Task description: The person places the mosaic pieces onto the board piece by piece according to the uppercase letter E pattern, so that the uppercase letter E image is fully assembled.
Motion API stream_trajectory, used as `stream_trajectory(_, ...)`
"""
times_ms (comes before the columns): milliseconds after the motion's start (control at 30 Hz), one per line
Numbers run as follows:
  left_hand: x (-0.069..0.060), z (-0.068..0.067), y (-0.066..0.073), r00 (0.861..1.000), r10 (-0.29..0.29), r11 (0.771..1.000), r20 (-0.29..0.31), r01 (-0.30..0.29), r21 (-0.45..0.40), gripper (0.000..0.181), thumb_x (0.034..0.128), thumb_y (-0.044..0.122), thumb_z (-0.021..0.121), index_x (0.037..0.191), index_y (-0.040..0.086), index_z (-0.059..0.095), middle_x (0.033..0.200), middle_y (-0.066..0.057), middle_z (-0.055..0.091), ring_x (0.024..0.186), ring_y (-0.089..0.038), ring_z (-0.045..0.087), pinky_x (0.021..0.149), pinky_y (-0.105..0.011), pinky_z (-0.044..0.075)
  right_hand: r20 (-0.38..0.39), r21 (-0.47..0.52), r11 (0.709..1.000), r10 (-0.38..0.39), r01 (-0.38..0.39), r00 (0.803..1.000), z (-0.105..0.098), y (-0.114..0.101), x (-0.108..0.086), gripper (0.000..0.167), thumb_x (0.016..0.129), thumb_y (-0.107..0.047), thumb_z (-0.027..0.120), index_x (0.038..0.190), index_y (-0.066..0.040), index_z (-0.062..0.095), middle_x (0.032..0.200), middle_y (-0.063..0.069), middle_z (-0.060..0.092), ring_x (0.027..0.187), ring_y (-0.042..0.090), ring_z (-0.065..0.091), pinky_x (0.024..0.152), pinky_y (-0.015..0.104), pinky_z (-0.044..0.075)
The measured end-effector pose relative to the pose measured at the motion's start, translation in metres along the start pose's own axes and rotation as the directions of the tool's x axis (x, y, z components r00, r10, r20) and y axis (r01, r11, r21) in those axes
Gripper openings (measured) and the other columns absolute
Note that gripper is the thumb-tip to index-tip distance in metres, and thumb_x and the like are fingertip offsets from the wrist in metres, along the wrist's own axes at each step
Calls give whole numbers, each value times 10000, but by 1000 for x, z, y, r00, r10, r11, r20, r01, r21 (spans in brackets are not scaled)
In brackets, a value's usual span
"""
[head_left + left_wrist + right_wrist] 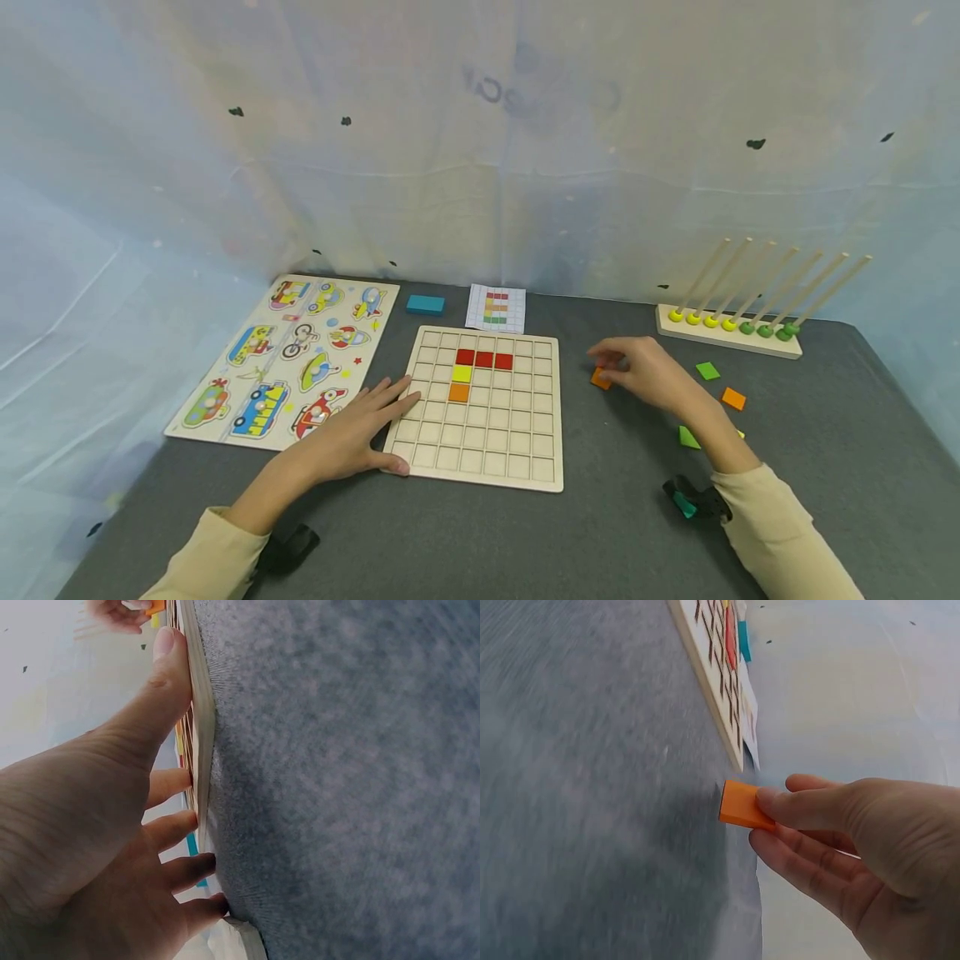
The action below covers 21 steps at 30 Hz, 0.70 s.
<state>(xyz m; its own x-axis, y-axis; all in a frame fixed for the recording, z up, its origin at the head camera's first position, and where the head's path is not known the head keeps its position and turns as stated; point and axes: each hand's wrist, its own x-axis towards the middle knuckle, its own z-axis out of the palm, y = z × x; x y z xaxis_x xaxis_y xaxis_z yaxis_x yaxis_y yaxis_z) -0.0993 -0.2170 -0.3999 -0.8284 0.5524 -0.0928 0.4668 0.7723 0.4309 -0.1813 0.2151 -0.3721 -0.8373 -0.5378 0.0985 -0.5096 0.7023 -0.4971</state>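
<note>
My right hand (637, 367) pinches an orange square tile (742, 804) between thumb and fingers, to the right of the wooden grid board (517, 450). On the board's left edge rests my left hand (348, 433), fingers spread; in the left wrist view its thumb (169, 675) lies along the board's side. Within the grid, several red tiles (483, 360) form a row, with a yellow tile (461, 373) and another orange tile (459, 392) below the leftmost one. Behind the board lies a paper card (513, 304) printed with a coloured block pattern.
Loose green tiles (707, 371) and an orange tile (734, 398) lie around my right forearm. At the back right stands a pegged bead counter (731, 333). A vehicle puzzle board (300, 367) is at left, near a blue block (425, 304). A curtain closes the back.
</note>
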Motion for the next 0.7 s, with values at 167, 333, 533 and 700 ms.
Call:
stream_trajectory(167, 0, 0, 0, 1000, -1, 1000, -1, 1, 5, 1001, 752, 630, 705, 1535, 119, 347, 1615, -138, 203, 1466, -421, 155, 1157, -608, 171, -2, 22, 999, -32, 32, 999, 8, -10, 10, 321, 846, 24, 727, 1164, 7, 686, 955, 58, 704, 863, 191, 655, 733, 347, 563)
stream_trajectory(333, 0, 1, 0, 1000, 4, 1000, -2, -4, 3, 1004, 751, 641, 696, 1533, 116, 349, 1615, -143, 201, 1464, -425, 157, 1158, -605, 169, 13, 48, 997, -60, 59, 998, 17, -23, 16, 324, 847, 17, 730, 1167, 6, 684, 952, 44, 701, 870, 181, 653, 734, 321, 562)
stream_trajectory(533, 1, 0, 0, 1000, 5, 1000, -3, -5, 1, 1000, 754, 631, 704, 1533, 115, 350, 1613, -144, 205, 1465, -425, 155, 1158, -607, 167, 41, 101, 989, -115, 110, 993, 25, -44, 22, 312, 853, 6, 730, 1162, -8, 687, 962, 28, 700, 872, 149, 644, 749, 302, 563)
stream_trajectory(700, 0, 0, 0, 1000, -6, 1000, -1, 6, -1, 1002, 750, 637, 700, 1535, 122, 349, 1614, -141, 207, 1465, -424, 154, 1158, -608, 167, 78, 122, 983, -146, 136, 986, 35, -61, 32, 302, 860, -21, 735, 1159, -29, 695, 947, -5, 691, 878, 131, 630, 762, 310, 560)
